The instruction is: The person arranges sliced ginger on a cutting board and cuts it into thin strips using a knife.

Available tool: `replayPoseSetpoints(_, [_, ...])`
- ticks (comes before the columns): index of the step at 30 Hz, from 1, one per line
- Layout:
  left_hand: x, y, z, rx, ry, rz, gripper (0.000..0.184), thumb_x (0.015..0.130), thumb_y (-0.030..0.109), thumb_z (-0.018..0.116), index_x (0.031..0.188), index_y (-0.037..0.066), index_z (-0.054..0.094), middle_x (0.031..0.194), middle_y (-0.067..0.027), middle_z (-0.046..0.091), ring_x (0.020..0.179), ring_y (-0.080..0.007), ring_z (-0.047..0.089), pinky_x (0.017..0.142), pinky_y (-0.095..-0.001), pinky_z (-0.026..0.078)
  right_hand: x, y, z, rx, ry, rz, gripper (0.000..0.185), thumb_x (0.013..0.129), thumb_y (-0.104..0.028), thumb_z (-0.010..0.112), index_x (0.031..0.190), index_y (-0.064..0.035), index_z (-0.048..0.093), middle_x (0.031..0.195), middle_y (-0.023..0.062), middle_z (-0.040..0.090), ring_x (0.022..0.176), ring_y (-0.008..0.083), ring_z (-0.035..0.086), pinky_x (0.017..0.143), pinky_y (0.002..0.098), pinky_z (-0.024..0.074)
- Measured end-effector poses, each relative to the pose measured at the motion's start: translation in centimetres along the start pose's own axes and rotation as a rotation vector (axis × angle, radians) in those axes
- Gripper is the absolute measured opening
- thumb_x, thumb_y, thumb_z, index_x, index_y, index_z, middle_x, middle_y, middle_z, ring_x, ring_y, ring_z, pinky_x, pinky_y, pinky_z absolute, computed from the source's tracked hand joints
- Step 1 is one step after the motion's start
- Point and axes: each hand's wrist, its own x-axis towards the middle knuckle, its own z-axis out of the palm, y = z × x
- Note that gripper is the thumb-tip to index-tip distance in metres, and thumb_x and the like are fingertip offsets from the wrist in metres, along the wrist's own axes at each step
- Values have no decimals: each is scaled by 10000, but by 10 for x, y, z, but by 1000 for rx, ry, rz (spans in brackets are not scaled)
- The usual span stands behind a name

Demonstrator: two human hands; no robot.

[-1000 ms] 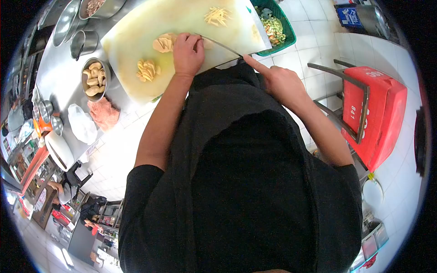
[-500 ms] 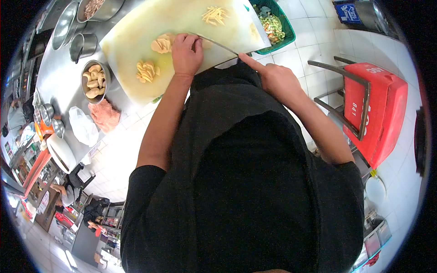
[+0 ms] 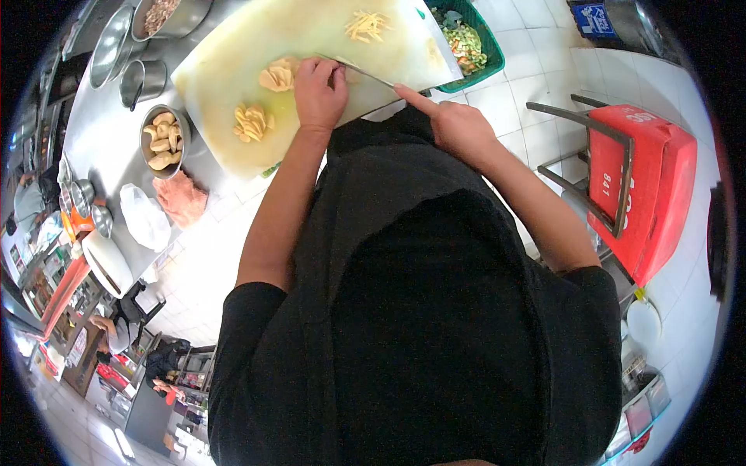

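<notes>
In the head view, slicing looks in hand: the right hand (image 3: 464, 130) is closed round one knife (image 3: 367, 73), forefinger extended along it. The left hand (image 3: 320, 95) has fingers bent together over the board (image 3: 221, 58); its grip is hidden, so I cannot tell. The next cut calls for tucked fingertips. Two slice piles, (image 3: 277, 76) and (image 3: 252, 123), lie left of the left hand, one strip pile (image 3: 367, 27) ahead-right; one bowl (image 3: 145, 151) farther left. Individual slices are uncountable.

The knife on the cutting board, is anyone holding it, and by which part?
Yes, the right hand holds the knife at its handle end, index finger extended along it.
</notes>
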Motion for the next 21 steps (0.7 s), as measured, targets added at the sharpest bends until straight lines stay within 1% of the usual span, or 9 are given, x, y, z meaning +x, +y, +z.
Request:
replayPoseSetpoints(2, [1, 2, -2, -12, 23, 6, 88, 857, 109, 770, 922, 74, 723, 974, -142, 661, 901, -369, 658, 797, -469, 543, 7, -4, 2, -5, 60, -35, 1006, 859, -10, 612, 1670, -470, 235, 914, 222, 735, 785, 403, 732, 676, 524, 586])
replayPoseSetpoints(5, [1, 0, 0, -16, 28, 8, 90, 857, 107, 769, 926, 73, 722, 970, -142, 660, 896, -368, 657, 794, -467, 543, -5, -18, -26, -23, -105, 68, 1010, 860, -7, 608, 1669, -477, 229, 930, 220, 736, 805, 401, 733, 687, 529, 583])
replayPoseSetpoints(8, [-1, 1, 0, -24, 11, -18, 99, 860, 113, 769, 937, 72, 722, 973, -146, 658, 905, -370, 656, 799, -468, 541, -18, -17, -32, -41, -145, 93, 1001, 863, -15, 613, 1668, -475, 237, 943, 224, 735, 835, 398, 739, 699, 533, 585])
replayPoseSetpoints(11, [-4, -2, -1, -9, -27, -25, 100, 872, 115, 761, 953, 69, 723, 979, -155, 656, 925, -375, 652, 811, -473, 538, -3, -10, -7, 25, -104, 74, 999, 857, -17, 614, 1666, -474, 246, 937, 228, 737, 841, 400, 746, 704, 542, 588])
replayPoseSetpoints(15, [-2, -3, -2, -71, -12, -7, 75, 896, 96, 726, 959, 56, 720, 989, -168, 652, 948, -384, 646, 829, -477, 532, 12, -12, 4, 37, -64, 58, 998, 854, -5, 598, 1662, -479, 253, 942, 232, 739, 845, 398, 750, 711, 538, 593])
replayPoseSetpoints(17, [-1, -1, -3, -39, -14, 16, 68, 902, 77, 706, 963, 47, 717, 992, -170, 652, 949, -386, 644, 837, -477, 530, 14, -11, 0, 50, -49, 51, 997, 853, 2, 586, 1660, -480, 256, 941, 236, 741, 845, 399, 750, 716, 538, 594])
replayPoseSetpoints(20, [-2, -4, -4, -34, -25, 45, 73, 902, 51, 683, 967, 39, 714, 996, -172, 651, 951, -388, 641, 846, -475, 527, 18, -7, 7, 33, 23, -6, 953, 895, -4, 566, 1668, -458, 241, 808, 256, 710, 744, 419, 725, 684, 529, 580])
replayPoseSetpoints(21, [-1, -5, -4, -40, -28, 54, 77, 900, 43, 677, 969, 37, 713, 998, -172, 651, 952, -388, 640, 848, -474, 526, 21, -6, 11, 48, 32, -7, 942, 901, -8, 560, 1667, -458, 245, 814, 257, 712, 746, 420, 725, 684, 532, 579])
